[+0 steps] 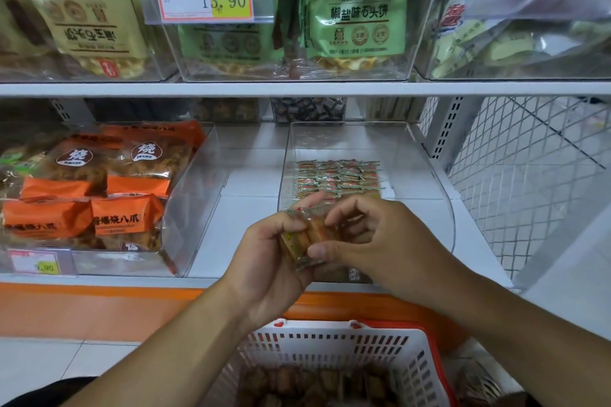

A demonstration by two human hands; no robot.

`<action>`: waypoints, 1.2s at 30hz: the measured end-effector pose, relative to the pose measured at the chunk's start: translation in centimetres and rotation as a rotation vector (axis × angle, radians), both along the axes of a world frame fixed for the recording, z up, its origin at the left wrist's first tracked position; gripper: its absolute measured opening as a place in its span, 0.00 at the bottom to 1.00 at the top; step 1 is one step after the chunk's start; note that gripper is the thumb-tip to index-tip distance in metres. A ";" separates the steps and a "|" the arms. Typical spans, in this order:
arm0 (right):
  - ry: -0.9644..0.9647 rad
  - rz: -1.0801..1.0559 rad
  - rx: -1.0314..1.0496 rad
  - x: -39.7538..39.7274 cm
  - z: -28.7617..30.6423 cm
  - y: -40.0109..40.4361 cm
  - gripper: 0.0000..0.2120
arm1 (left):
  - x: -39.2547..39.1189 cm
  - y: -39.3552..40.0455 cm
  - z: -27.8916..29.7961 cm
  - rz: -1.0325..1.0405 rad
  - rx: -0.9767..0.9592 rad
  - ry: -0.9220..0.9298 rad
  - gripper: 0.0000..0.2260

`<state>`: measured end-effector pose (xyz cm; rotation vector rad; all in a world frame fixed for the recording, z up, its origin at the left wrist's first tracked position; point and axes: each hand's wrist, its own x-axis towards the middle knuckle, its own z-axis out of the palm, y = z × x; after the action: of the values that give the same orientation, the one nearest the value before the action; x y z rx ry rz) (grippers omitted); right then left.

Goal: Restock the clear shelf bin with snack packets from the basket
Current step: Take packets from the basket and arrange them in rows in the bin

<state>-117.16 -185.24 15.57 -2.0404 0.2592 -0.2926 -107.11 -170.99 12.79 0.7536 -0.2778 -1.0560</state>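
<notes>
A small stack of clear-wrapped brown snack packets [309, 236] sits in front of the clear shelf bin [426, 182]. My left hand [267, 261] grips the stack from the left and below. My right hand [373, 238] pinches it from the right, thumb under and fingers curled over the top. Rows of the same packets [337, 177] lie flat in the back part of the bin. The white basket [327, 345] with a red rim stands below my arms and holds several more brown packets [317, 383].
A clear bin of orange snack bags [99, 195] stands on the left of the same shelf, with bare white shelf [241, 208] between the two bins. Upper bins hold green and tan cracker bags. A white wire mesh panel [515, 175] closes off the right side.
</notes>
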 end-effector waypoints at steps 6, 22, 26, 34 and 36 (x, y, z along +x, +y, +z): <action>0.008 0.026 -0.168 -0.5 -1.1 1.8 0.45 | -0.8 -0.2 0.5 0.019 -0.002 0.071 0.17; 0.090 0.158 0.414 0.9 0.2 -2.0 0.22 | 0.4 1.1 1.1 -0.020 0.150 -0.195 0.16; -0.001 -0.026 0.271 1.0 -0.1 -1.6 0.21 | -0.1 0.8 0.9 0.069 0.141 -0.054 0.17; -0.276 -0.267 0.322 1.2 1.4 -1.9 0.13 | -0.2 0.4 1.1 0.288 0.136 0.171 0.14; -0.424 -0.321 0.049 1.1 1.4 -0.9 0.12 | -0.5 0.3 1.0 0.292 0.129 0.156 0.15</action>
<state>-116.10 -186.11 16.97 -1.8319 0.3235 -0.8945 -107.58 -170.71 13.78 0.7952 0.0345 -0.8548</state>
